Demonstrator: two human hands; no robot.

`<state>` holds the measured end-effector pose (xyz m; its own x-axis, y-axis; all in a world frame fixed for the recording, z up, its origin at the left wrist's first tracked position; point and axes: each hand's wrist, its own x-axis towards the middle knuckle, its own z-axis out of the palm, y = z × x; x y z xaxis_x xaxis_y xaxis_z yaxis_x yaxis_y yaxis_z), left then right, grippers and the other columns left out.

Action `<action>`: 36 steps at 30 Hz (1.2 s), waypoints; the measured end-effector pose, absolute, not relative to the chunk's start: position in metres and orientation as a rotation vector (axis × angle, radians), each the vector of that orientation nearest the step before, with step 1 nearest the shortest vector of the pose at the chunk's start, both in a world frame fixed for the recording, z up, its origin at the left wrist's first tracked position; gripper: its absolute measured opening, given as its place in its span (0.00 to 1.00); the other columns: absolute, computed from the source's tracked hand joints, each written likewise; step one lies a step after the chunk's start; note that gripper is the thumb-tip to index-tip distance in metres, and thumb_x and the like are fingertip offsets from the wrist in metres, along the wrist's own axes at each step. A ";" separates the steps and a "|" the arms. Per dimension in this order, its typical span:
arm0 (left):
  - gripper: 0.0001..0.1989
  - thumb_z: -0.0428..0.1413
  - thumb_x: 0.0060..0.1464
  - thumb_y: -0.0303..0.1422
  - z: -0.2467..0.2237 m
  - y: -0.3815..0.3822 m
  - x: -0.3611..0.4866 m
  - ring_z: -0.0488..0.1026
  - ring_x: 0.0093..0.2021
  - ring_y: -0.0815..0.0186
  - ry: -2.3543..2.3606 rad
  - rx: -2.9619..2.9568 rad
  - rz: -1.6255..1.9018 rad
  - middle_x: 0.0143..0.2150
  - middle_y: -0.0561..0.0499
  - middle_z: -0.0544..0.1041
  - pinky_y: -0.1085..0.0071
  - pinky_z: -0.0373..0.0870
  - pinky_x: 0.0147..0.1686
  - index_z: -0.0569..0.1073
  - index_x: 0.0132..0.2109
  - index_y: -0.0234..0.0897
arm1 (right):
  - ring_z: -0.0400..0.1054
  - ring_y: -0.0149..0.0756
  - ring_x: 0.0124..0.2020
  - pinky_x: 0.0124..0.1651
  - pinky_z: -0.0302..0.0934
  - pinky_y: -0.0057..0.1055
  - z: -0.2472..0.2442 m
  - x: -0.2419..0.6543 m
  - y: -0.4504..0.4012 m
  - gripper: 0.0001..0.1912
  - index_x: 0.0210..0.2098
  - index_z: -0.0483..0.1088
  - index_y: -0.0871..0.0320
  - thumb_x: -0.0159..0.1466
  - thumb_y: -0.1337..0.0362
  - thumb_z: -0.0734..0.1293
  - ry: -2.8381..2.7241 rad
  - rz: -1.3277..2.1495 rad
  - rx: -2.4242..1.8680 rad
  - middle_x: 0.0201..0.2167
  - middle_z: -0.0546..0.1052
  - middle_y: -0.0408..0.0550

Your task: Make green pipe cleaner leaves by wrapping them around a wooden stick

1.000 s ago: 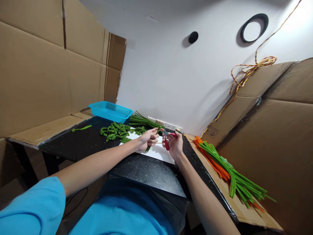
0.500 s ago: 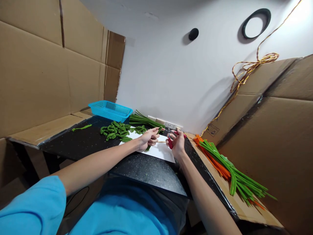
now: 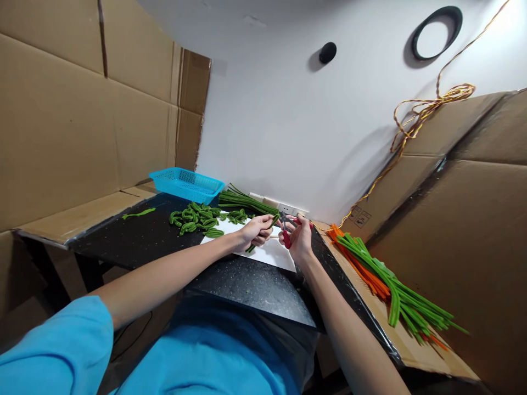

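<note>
My left hand (image 3: 259,230) is closed on a dark green fuzzy stem (image 3: 275,219), whose lower end shows below the fingers. Close beside it, my right hand (image 3: 301,241) grips red-handled pliers (image 3: 287,238), with their metal jaws near the stem's upper end. Under both hands lies a white sheet (image 3: 267,258) on the black speckled table (image 3: 251,285). Looped dark green pieces (image 3: 195,218) are piled to the left of the sheet, a few of them on it. Long dark green stems (image 3: 247,202) lie behind the sheet.
A blue basket (image 3: 187,185) stands at the back left, near a light green strip (image 3: 139,213). Bright green stems (image 3: 395,291) and orange stems (image 3: 366,274) lie on the cardboard at right. A power strip (image 3: 286,209) runs along the wall. Twisted wire (image 3: 415,118) hangs at right.
My left hand has shifted slightly right, bringing the green stem closer to the pliers. The stem's top now looks bent over. The view has moved a little.
</note>
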<state>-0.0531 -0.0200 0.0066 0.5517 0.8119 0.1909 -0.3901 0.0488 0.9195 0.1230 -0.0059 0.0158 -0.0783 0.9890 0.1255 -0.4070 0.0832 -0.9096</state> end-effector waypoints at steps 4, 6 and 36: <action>0.11 0.51 0.69 0.42 0.005 -0.019 -0.052 0.41 0.13 0.78 0.472 1.222 0.987 0.21 0.64 0.51 0.82 0.35 0.14 0.68 0.42 0.39 | 0.64 0.34 0.13 0.13 0.53 0.27 0.017 0.123 -0.008 0.16 0.39 0.67 0.53 0.63 0.47 0.63 -1.009 1.369 -0.792 0.19 0.73 0.39; 0.11 0.52 0.68 0.42 0.004 -0.018 -0.051 0.42 0.13 0.78 0.463 1.224 0.992 0.21 0.63 0.52 0.82 0.36 0.14 0.68 0.42 0.39 | 0.64 0.34 0.13 0.14 0.53 0.27 0.017 0.123 -0.007 0.17 0.39 0.67 0.53 0.63 0.47 0.64 -1.006 1.380 -0.798 0.19 0.73 0.39; 0.21 0.52 0.64 0.43 0.006 -0.017 -0.051 0.80 0.29 0.62 0.568 1.365 1.108 0.42 0.40 0.78 0.69 0.74 0.26 0.75 0.50 0.29 | 0.65 0.35 0.15 0.15 0.58 0.29 0.017 0.125 -0.005 0.17 0.42 0.68 0.53 0.61 0.48 0.65 -1.011 1.393 -0.738 0.21 0.73 0.41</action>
<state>-0.0511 -0.0174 0.0064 0.4220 0.8659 0.2684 -0.2876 -0.1529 0.9455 0.1254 -0.0049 0.0170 -0.0964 0.9861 0.1352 -0.4341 0.0805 -0.8972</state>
